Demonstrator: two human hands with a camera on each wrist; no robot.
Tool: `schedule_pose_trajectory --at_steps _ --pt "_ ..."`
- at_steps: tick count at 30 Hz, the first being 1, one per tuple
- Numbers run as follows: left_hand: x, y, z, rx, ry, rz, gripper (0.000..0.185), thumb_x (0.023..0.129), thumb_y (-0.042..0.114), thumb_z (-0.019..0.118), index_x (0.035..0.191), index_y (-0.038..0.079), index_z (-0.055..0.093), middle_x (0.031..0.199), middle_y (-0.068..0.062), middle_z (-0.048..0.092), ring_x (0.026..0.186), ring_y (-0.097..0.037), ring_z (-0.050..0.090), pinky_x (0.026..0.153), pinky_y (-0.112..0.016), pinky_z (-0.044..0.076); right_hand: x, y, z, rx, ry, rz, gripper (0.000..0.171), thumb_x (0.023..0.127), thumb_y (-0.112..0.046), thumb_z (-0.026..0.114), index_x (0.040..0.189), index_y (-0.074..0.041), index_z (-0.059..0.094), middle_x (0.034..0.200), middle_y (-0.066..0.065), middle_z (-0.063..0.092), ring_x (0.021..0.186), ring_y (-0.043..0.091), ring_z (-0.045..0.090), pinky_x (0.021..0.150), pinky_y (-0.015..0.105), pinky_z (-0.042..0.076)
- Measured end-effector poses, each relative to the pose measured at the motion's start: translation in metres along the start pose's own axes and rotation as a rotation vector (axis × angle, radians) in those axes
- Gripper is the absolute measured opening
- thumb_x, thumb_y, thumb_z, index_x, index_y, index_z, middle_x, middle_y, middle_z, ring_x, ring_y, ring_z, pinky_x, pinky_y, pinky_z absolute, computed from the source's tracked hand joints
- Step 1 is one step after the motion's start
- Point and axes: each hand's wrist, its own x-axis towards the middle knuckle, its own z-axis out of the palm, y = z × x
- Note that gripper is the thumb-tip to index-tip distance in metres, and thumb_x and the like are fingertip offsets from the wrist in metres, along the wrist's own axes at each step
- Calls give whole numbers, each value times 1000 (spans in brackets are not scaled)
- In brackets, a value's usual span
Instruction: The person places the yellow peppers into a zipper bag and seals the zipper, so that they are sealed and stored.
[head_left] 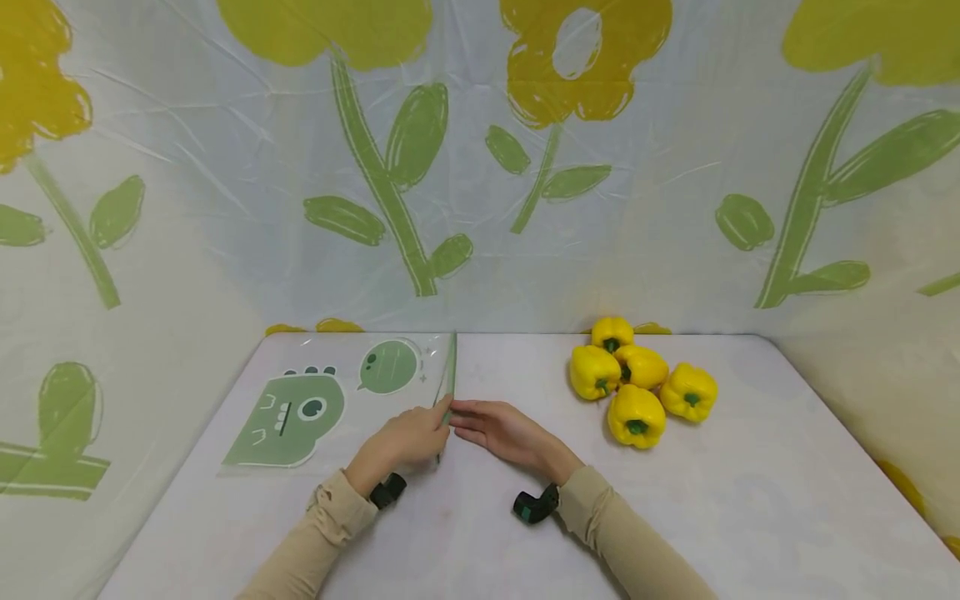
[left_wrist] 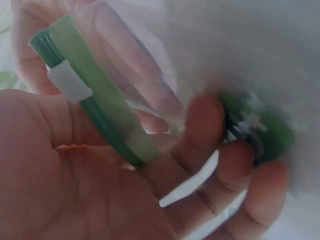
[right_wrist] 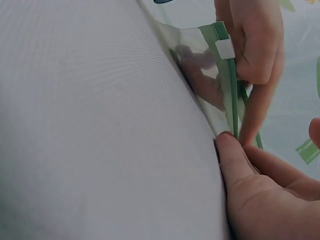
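A clear slider zip bag (head_left: 375,408) with green cartoon prints lies flat, its green zip edge (head_left: 452,367) toward the right. My left hand (head_left: 405,437) holds this edge near its front end, fingers curled. From the other side my right hand (head_left: 502,429) meets it, thumb and fingertips pinching the zip edge in the right wrist view. There the two green strips stand a little apart below the white slider (right_wrist: 225,49), with a left finger between them. Through the film in the left wrist view, fingers show behind the green strip (left_wrist: 112,110).
Several yellow bell peppers (head_left: 636,417) sit in a cluster at the back right of the white table (head_left: 750,500). A flower-printed curtain (head_left: 637,250) rises behind the table and along both sides. Each wrist wears a dark camera (head_left: 536,505).
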Motion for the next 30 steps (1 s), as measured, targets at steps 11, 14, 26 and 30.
schedule_pose_trajectory --at_steps 11,14,26,30 --pt "5 -10 -8 -143 152 169 38 89 14 59 55 15 42 45 11 31 40 -5 35 42 -22 29 -1 -3 1 90 10 12 47 106 -13 34 146 11 26 154 24 26 125 23 49 113 39 31" --pt "4 -9 -12 -136 189 220 34 88 16 64 55 14 56 43 13 36 39 -3 38 41 -20 31 0 -3 1 100 11 15 45 107 -13 34 145 10 28 152 22 30 118 19 54 112 38 33" --pt "3 -5 -15 -136 256 235 31 81 13 69 51 12 63 43 14 32 39 -1 28 41 -20 24 0 -4 -1 68 2 20 47 107 -14 33 147 11 27 147 20 37 118 18 56 111 37 35" --pt "3 -4 -14 -130 270 232 25 81 12 70 56 10 70 43 13 37 40 -2 30 41 -20 26 -5 -15 0 -103 19 12 52 107 -17 36 150 10 23 153 27 28 131 31 49 113 41 32"
